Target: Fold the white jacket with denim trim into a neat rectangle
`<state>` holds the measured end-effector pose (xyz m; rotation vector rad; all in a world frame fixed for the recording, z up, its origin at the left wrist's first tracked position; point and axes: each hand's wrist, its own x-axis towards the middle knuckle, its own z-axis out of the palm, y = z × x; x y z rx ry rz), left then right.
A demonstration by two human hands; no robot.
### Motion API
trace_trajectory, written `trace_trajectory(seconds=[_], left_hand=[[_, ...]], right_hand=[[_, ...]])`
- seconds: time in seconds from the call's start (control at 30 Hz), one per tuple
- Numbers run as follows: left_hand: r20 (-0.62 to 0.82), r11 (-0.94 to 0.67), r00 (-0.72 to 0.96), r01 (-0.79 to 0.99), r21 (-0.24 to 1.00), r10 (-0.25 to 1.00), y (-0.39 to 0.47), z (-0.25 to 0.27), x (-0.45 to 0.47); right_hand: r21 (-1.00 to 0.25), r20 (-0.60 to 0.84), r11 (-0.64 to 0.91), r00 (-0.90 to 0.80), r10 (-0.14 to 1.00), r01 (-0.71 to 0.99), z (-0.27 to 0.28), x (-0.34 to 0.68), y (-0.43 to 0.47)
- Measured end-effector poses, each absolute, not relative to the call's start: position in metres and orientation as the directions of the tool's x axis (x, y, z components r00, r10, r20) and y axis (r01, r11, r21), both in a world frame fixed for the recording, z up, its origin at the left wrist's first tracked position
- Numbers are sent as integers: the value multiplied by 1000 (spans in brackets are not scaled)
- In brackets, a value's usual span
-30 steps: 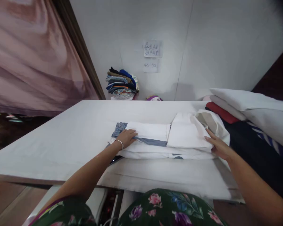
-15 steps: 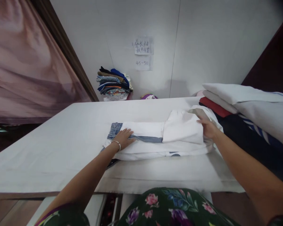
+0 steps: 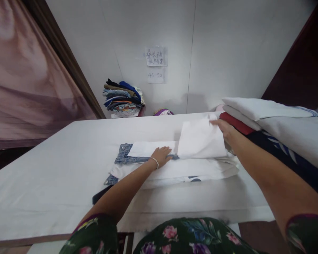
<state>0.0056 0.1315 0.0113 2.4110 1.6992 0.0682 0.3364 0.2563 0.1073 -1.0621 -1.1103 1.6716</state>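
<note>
Folding a white garment [image 3: 175, 165] with denim trim in the middle of the white table [image 3: 55, 169], the person presses the left hand [image 3: 163, 156] flat, fingers spread, on its center. The right hand [image 3: 224, 128] pinches the garment's far-right flap, lifted partway over. That fold looks unfinished. Right of the garment lies stacked bedding [image 3: 275, 116]; no containers show.

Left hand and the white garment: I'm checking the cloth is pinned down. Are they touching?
Touching. The head view shows the left hand lying flat, palm down, on the white garment, with no gap under the fingers.
</note>
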Motion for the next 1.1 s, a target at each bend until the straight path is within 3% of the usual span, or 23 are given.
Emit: trace_trajectory(seconds=[0.13,0.23,0.4,0.47,0.57,0.67,0.83,0.9,1.0,1.1], left_hand=[[4,-200,208,930,310,978,155,27,6],[8,-297,318,874,385,948,146,26,7],[-86,-431,478,845,318,874,109,9,1],[-111,-407,472,838,362,874,103,11,-1],[-82,-268,388,761,591,918,106,26,2],[-96,-85,281,568,819,955,118,44,15],[-330,246,290,292,924,898,130,55,48],[-385,375,360,100,922,850,128,54,60],[-347,476,508,-146,867,788,122,50,72],[-342,536,542,-251,806,768,115,43,79]], right_hand=[[-932,-17,-97,-227,974,-348,159,327,264],[-905,59,-62,-268,962,-421,174,329,251],[-906,33,-95,-292,956,-413,143,348,206],[-919,-17,-132,-296,955,-371,118,355,188],[-935,-67,-167,-306,950,-314,85,361,168],[-947,-61,-150,-297,953,-286,71,364,161],[-967,8,-82,-351,936,-242,86,359,158],[-987,36,-49,-502,864,-154,95,350,152],[-998,38,66,-780,625,5,103,335,139],[-982,24,180,-914,404,54,105,323,128]])
